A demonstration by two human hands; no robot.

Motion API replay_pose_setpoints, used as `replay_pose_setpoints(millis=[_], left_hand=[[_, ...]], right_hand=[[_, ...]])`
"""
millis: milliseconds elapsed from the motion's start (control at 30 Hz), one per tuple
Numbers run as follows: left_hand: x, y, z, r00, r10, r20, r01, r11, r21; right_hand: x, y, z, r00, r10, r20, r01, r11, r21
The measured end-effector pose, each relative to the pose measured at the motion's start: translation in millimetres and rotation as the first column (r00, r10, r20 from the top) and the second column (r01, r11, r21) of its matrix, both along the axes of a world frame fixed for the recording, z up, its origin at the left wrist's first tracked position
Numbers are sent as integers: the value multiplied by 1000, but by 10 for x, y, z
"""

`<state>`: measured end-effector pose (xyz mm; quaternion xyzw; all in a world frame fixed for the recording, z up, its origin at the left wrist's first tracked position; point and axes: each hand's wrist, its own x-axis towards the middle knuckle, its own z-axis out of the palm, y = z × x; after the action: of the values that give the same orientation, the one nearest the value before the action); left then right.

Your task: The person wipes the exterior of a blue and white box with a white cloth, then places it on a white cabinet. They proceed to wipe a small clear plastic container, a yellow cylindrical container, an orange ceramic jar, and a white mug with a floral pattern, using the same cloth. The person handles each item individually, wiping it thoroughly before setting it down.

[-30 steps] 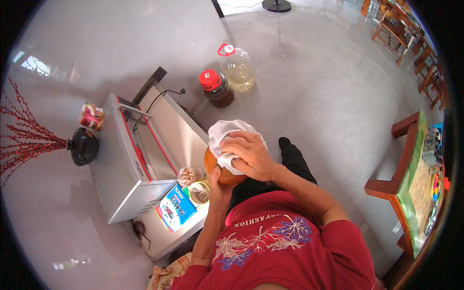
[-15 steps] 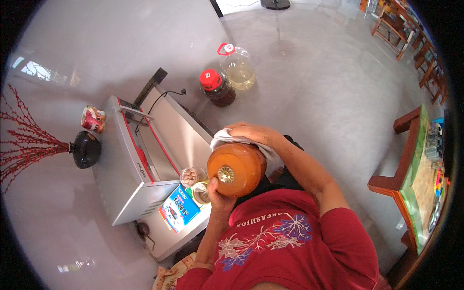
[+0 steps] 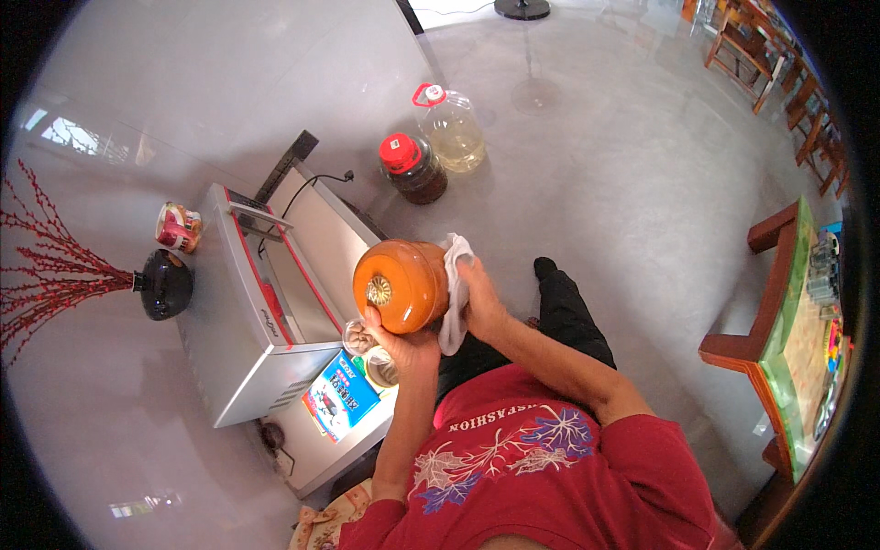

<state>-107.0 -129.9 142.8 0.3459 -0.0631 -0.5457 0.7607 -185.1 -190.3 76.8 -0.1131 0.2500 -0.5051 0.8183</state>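
A round, glossy orange-brown jar (image 3: 417, 280) is held up in front of my red shirt, tilted on its side. A gold, flower-shaped knob (image 3: 379, 291) faces the left on its rounded end. My left hand (image 3: 403, 344) grips the jar from below, thumb close to the knob. On the opposite side, my right hand (image 3: 478, 298) holds a white cloth (image 3: 455, 325) against the jar. Its fingers are partly hidden behind the cloth. Just below the jar, partly covered by it and my left hand, stand a clear jar with pale brown contents (image 3: 357, 337) and another small container (image 3: 380, 369).
On the left, a white cabinet (image 3: 321, 215) bears a silver appliance (image 3: 257, 376) and a blue-and-white packet (image 3: 341, 396). A black vase (image 3: 167, 284) holds red branches. A red-lidded jar (image 3: 412, 170) and a plastic jug (image 3: 454, 137) stand on the floor. A wooden-framed table (image 3: 770, 302) is at right.
The orange-brown jar has moved left and up, turning slightly. My right hand and the cloth have shifted from its top down to its right side. My leg now shows.
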Motion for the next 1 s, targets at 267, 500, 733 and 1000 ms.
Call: replay_pose_setpoints(millis=[267, 500, 733, 1000], left_hand=[[-51, -207, 143, 997, 72, 40, -75, 994, 81], [-17, -209, -131, 990, 34, 138, -30, 999, -33], [-101, 89, -54, 951, -116, 286, 73, 985, 158], [138, 479, -531, 585, -292, 757, 223, 955, 197]], right_hand=[[34, 521, 481, 539, -441, -717, -358, 650, -670], [-122, 215, 592, 385, -730, -564, -349, 450, -822], [-374, -144, 790, 493, -622, -609, -391, 467, -793], [-450, -343, 951, 557, -322, -766, -807, 10, -591]])
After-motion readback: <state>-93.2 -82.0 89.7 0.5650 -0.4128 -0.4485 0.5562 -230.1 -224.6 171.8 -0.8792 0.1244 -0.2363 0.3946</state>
